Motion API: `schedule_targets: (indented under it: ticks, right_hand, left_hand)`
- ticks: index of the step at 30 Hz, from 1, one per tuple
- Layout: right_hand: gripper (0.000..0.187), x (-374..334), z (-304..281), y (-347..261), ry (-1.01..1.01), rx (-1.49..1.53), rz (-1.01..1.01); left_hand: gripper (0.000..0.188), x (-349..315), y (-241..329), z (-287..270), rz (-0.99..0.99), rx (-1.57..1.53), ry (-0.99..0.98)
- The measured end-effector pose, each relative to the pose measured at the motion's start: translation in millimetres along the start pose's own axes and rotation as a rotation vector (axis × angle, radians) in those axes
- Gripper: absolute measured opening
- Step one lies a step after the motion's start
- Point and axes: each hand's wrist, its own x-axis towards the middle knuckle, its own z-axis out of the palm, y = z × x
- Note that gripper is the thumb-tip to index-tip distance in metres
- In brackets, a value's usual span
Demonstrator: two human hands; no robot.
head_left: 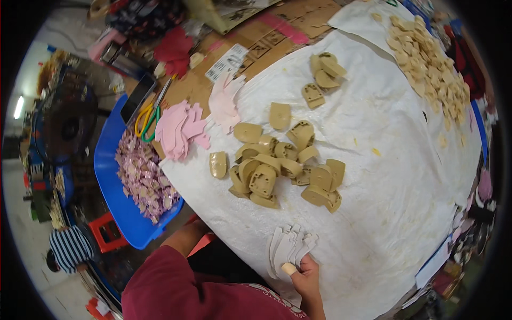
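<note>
My right hand (305, 274) is closed on a fanned stack of white cut-out pieces (287, 246) at the front of the white-covered table (373, 229). A pale wrap covers the tip of its thumb. My left forearm (185, 239) reaches down past the table's left edge; the hand itself is hidden there. Beyond the white pieces lies a loose heap of tan shoe heels (264, 178), some showing their holed, hollow side. A smaller group of tan heels (326, 70) sits farther back. Pink cut-out pieces (181, 128) lie to the left of the heap.
A blue tub (109, 176) of purplish covered pieces (144, 176) stands at the left. Scissors (151, 118) and a phone (138, 97) rest by its far end. Many beige pieces (426, 66) are piled at the far right. Behind the tub is a red stool (108, 232); another person (71, 249) is farther off.
</note>
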Motion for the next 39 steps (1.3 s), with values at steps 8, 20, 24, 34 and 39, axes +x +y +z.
schedule_targets:
  ticks: [8,20,24,34,39]
  right_hand:
    - [0.044,-3.1,7.4,-2.8,-0.002,-0.099,-0.047]
    - [0.044,-24.2,24.8,-7.9,0.736,-0.987,-0.416]
    - [0.045,-34.0,25.2,8.3,1.069,-0.919,-0.614]
    - [0.039,-26.5,118.9,20.4,1.103,-0.835,-0.777]
    - [0.036,-18.9,125.5,28.6,1.083,-0.982,-0.808]
  left_hand:
    - [0.05,-37.6,40.4,-55.3,0.061,-0.185,-0.007]
    - [0.029,-116.5,90.4,-124.6,0.628,0.511,-0.515]
    - [0.02,-140.4,129.0,-153.4,1.386,0.433,0.21]
    - [0.04,-58.6,156.6,-205.3,1.622,1.121,0.715]
    - [0.058,-59.6,162.6,-203.5,1.669,1.084,0.594]
